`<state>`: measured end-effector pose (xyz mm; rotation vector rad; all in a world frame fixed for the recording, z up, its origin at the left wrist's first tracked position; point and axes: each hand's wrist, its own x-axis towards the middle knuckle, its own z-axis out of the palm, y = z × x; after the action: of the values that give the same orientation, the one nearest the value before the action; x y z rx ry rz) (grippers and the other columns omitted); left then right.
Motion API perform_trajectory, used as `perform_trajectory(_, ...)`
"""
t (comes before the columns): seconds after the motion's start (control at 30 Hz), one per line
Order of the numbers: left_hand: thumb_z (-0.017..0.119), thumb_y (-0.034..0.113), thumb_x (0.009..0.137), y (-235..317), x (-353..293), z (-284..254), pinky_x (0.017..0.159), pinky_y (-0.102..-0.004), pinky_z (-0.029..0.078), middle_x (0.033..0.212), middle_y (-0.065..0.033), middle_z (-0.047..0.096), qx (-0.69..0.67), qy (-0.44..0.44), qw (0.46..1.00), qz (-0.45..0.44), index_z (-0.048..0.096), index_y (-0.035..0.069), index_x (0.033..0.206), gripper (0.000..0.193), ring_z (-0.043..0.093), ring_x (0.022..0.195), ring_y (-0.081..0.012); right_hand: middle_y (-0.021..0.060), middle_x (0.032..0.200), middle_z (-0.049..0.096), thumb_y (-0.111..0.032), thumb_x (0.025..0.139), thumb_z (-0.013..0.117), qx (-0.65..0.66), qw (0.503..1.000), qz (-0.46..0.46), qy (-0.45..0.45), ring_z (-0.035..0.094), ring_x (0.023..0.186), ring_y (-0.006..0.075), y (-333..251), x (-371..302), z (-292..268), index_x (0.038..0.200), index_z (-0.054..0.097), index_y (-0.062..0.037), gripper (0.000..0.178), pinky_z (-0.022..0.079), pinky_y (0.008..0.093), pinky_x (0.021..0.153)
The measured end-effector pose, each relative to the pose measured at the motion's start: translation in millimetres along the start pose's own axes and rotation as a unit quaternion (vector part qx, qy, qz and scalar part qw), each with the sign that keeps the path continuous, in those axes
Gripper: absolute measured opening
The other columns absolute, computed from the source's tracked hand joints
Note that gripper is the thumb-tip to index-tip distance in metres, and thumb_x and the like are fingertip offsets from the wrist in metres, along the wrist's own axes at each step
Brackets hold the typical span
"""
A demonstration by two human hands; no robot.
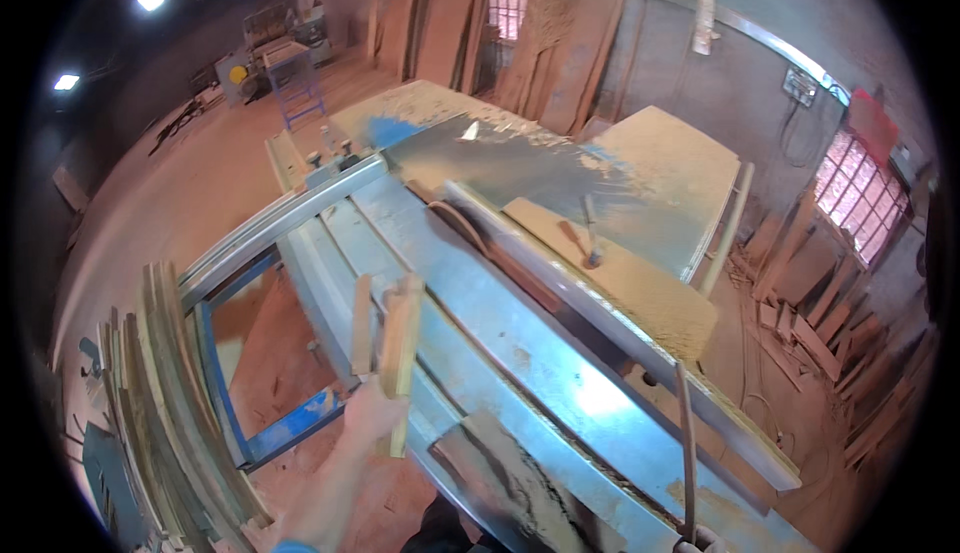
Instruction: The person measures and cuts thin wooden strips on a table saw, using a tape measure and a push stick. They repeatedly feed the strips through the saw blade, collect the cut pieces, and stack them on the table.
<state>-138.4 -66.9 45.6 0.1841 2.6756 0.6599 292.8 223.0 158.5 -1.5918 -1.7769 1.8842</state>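
My left hand is closed around short wooden strips over the near left edge of a metal saw table. The longer wooden strip runs up past my fingers and sticks out below them; a shorter wooden strip stands beside it. At the bottom right edge, only part of my right hand shows, around the lower end of a thin dark stick that points up and away. A rough dark board lies on the table's near part, between my hands.
A long fence crosses the saw table, with a curved brown blade-like edge beside it. Beyond lies a hammer on a tan board. Long wooden strips are stacked at left, next to a blue frame.
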Motion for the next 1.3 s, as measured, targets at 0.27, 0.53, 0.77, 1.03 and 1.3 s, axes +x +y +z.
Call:
perform_trajectory(0.27,0.05,0.027,0.095,82.1,-52.7,20.8,0.074,-0.0362,0.057,0.1,-0.0157,0.065,-0.561,-0.134,0.816,-0.035,0.052,-0.005,0.122,0.042,0.067,0.088,-0.0239,-0.0028,0.066,0.052,-0.016,0.103,0.047,0.034,0.985,-0.162,0.047,0.043,0.048,0.0047,56.6,8.1,-48.7,0.122,0.059,-0.0007,0.027,0.032,0.0211,0.042)
perform_trajectory(0.53,0.051,0.024,0.099,212.3,-27.7,151.0,0.088,-0.0402,0.047,0.107,-0.0184,0.062,-0.442,-0.003,0.896,0.033,0.054,-0.004,0.116,0.033,0.06,0.101,-0.0266,-0.0016,0.064,0.052,-0.02,0.106,0.045,-0.016,0.98,-0.169,0.105,0.044,0.046,0.0065,81.6,-5.9,-77.0,0.099,0.06,-0.0057,0.021,0.035,0.0235,0.042)
perform_trajectory(0.77,0.056,0.023,0.095,272.0,13.8,204.0,0.095,-0.0421,0.046,0.122,-0.0226,0.058,-0.491,-0.023,0.871,-0.028,0.051,-0.005,0.123,0.04,0.057,0.114,-0.0314,0.0015,0.065,0.054,-0.019,0.102,0.05,-0.107,0.969,-0.179,0.13,0.051,0.056,0.0111,68.6,-11.9,-86.8,0.093,0.061,-0.0056,0.019,0.041,0.0278,0.051)
perform_trajectory(1.03,0.055,0.029,0.098,269.8,78.3,185.7,0.053,-0.0379,0.056,0.082,-0.0174,0.067,-0.207,-0.113,0.971,0.03,0.052,-0.007,0.117,0.041,0.066,0.058,-0.0257,0.0192,0.087,0.067,-0.02,0.101,0.053,-0.334,0.894,-0.277,0.112,0.065,0.074,0.0343,60.3,52.2,-97.2,0.113,0.064,-0.0048,0.023,0.052,0.0433,0.07)
perform_trajectory(1.3,0.048,0.027,0.103,277.8,49.2,205.5,0.046,-0.0331,0.05,0.073,-0.0144,0.06,-0.34,-0.07,0.938,0.016,0.043,0.0,0.108,0.028,0.061,0.052,-0.0214,0.0148,0.082,0.067,-0.017,0.093,0.063,-0.483,0.809,-0.323,0.091,0.066,0.072,0.0354,15.0,127.4,-83.4,0.119,0.061,-0.0131,0.027,0.052,0.0448,0.06)
